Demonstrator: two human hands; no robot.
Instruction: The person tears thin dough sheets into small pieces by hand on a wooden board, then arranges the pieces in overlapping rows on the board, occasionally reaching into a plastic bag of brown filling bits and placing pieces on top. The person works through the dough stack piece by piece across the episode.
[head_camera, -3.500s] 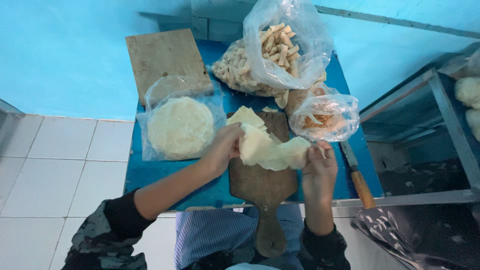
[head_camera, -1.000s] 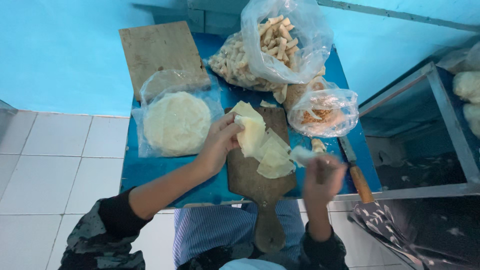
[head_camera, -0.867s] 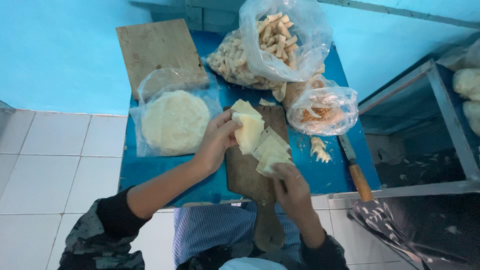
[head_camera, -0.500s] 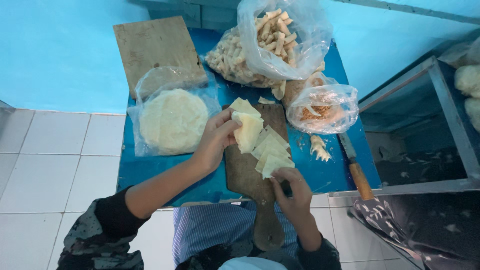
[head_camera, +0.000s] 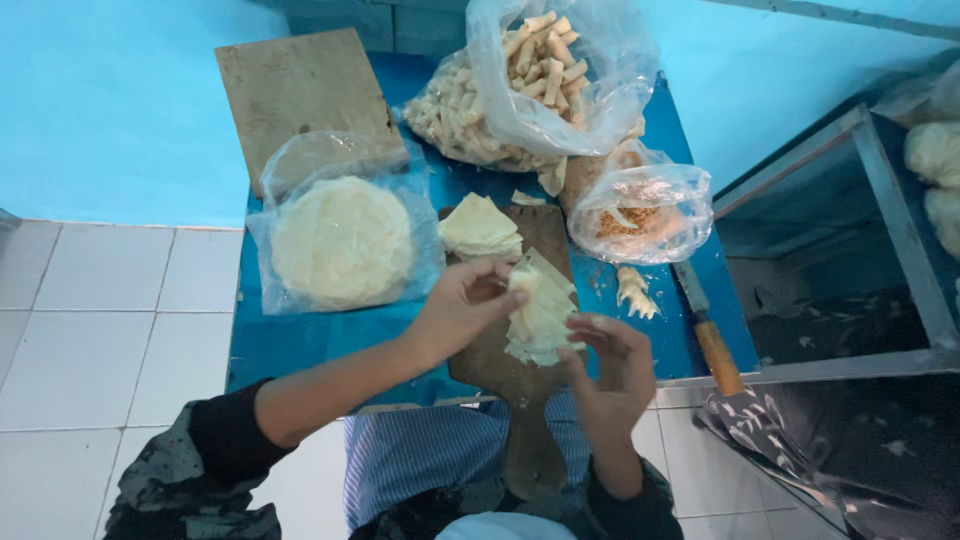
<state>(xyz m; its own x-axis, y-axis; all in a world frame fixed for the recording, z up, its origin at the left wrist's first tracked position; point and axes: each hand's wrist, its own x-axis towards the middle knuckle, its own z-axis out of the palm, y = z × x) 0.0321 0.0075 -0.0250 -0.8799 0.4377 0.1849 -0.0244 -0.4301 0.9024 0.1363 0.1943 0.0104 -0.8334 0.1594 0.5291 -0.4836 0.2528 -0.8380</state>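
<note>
Peeling one wrapper: my left hand (head_camera: 462, 305) pinches the wrapper stack (head_camera: 538, 315) top corner, right hand (head_camera: 612, 365) open-fingered just beside it on the cutting board (head_camera: 495, 365). Next needs single-sheet separation.

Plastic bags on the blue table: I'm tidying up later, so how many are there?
4. One flat bag of round wrappers at left, two bags of rolled pieces at the top, one small bag of filling at right. More may be hidden beneath.
</note>
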